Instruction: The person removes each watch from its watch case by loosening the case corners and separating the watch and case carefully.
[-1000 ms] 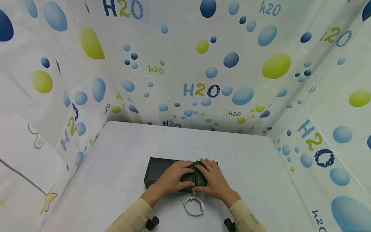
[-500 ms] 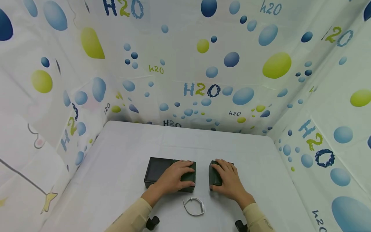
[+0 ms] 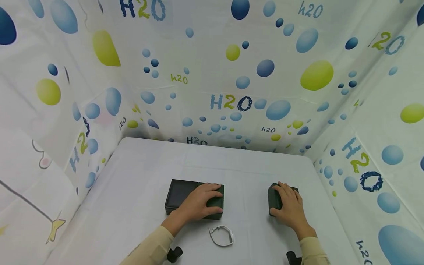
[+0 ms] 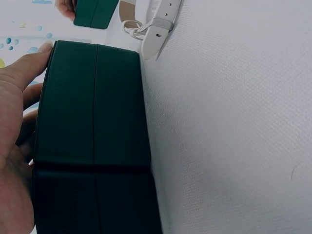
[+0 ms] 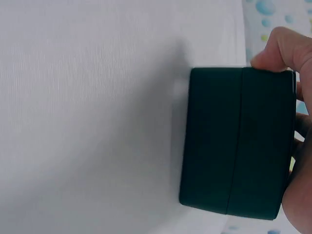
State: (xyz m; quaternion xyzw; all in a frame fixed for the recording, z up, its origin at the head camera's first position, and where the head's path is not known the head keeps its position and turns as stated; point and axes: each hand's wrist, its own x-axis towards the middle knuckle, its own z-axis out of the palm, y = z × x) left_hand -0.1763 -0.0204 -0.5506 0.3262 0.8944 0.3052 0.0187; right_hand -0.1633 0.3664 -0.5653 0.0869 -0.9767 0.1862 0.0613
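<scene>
In the head view, my left hand [image 3: 200, 200] rests over a dark green box [image 3: 215, 201], its thumb at the upper edge. A black-looking box [image 3: 180, 195] sits flush against it on the left. My right hand [image 3: 289, 206] grips a smaller dark green box [image 3: 275, 200] off to the right, thumb at one corner and fingers over the top. The right wrist view shows this box [image 5: 236, 141] with a seam along its side and a shadow beside it. Between the arms lies a looped white strap [image 3: 221, 235]; its buckle [image 4: 134, 28] and punched holes show in the left wrist view.
Everything is on a white-covered table [image 3: 149, 158]. Behind and at the sides hangs a white curtain [image 3: 205, 44] printed with blue and green bubbles. A dark wrist mount [image 3: 174, 254] is under the left sleeve.
My right hand has drawn the small green box away to the right, opening a wide gap from the other boxes. The left hand and the strap have stayed put.
</scene>
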